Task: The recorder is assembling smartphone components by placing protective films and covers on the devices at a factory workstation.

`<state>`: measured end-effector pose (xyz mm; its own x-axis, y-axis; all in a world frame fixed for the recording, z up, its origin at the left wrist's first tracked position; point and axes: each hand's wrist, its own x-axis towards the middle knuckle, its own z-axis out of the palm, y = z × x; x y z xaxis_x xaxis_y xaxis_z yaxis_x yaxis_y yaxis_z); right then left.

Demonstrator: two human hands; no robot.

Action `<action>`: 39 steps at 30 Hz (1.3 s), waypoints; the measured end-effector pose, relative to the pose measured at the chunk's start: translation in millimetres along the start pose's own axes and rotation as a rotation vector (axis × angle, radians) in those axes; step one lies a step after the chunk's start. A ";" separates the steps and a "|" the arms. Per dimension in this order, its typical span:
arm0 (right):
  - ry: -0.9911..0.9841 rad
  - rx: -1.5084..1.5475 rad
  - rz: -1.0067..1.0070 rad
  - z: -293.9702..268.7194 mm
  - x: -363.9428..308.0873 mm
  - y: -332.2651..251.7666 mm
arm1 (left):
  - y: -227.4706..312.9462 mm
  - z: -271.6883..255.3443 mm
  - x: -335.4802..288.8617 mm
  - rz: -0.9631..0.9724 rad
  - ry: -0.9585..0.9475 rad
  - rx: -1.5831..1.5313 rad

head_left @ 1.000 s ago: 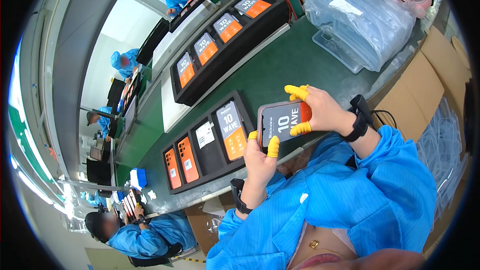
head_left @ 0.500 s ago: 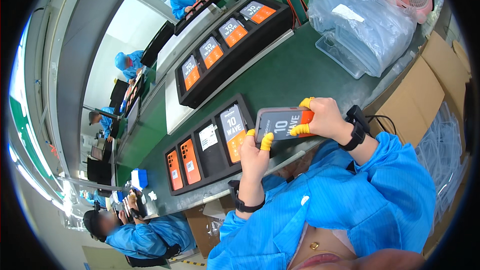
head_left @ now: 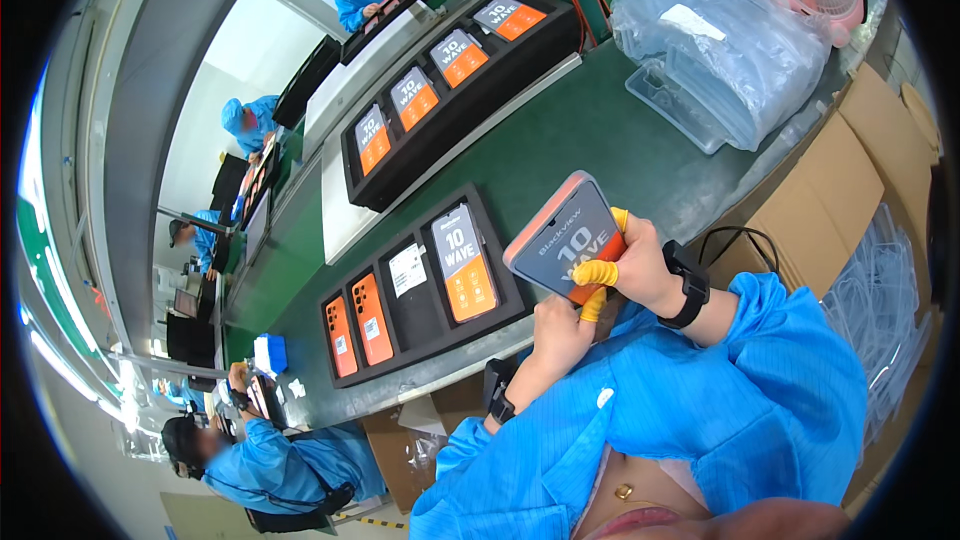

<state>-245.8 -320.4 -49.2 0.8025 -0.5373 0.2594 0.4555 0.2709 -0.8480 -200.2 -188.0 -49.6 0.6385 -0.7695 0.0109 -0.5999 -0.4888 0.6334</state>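
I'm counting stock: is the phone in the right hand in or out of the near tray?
Out: the right hand grips the phone outside every slot of the near tray.

Bare green bench (head_left: 545, 145) opens beyond the phone (head_left: 570, 240), leaving a hand passage between the far black tray (head_left: 470, 120) and the bagged clear plastic (head_left: 715, 80). Leftward, the near black tray (head_left: 415, 318) blocks the left hand (head_left: 562, 333); rightward, a cardboard carton (head_left: 810, 185) stands past the right hand (head_left: 642, 265).
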 end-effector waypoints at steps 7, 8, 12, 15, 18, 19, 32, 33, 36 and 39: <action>-0.268 -0.301 -0.201 -8.3 13.8 -19.8 | -24.1 -4.5 -11.2 0.105 0.187 -0.119; -0.209 -0.498 -0.276 -18.8 23.7 -33.6 | -28.2 -17.9 -18.3 0.014 0.151 -0.478; 0.240 -1.349 -0.471 -99.5 70.5 -36.9 | -61.6 -79.3 -37.8 0.056 0.377 -1.078; 0.259 -1.660 -0.379 -147.3 68.9 -7.9 | -130.2 -120.3 -51.8 -0.301 0.511 -0.755; 0.230 -1.650 -0.361 -142.9 59.0 2.6 | -167.3 -155.8 -70.2 -0.608 0.292 -0.592; 0.200 -1.618 -0.354 -140.0 57.3 3.4 | -184.0 -162.3 -74.2 -0.677 0.177 -0.572; -0.495 -1.260 -0.168 -81.7 26.7 -27.0 | -114.6 -160.8 -31.1 -0.816 0.278 0.809; -0.506 -1.254 -0.169 -76.8 27.1 -28.7 | -116.8 -164.5 -33.8 -0.804 0.406 0.775; -0.417 -1.265 -0.158 -68.8 28.5 -26.7 | -140.4 -171.4 -45.4 -0.814 0.483 0.771; -0.436 -1.237 -0.348 -75.4 28.0 -11.6 | -186.4 -172.8 -63.0 -0.808 0.622 0.850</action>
<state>-257.6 -398.8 -66.9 0.8787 -0.0731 0.4717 0.2019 -0.8385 -0.5061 -45.3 22.6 -34.6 0.9322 0.0608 0.3568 0.0826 -0.9955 -0.0460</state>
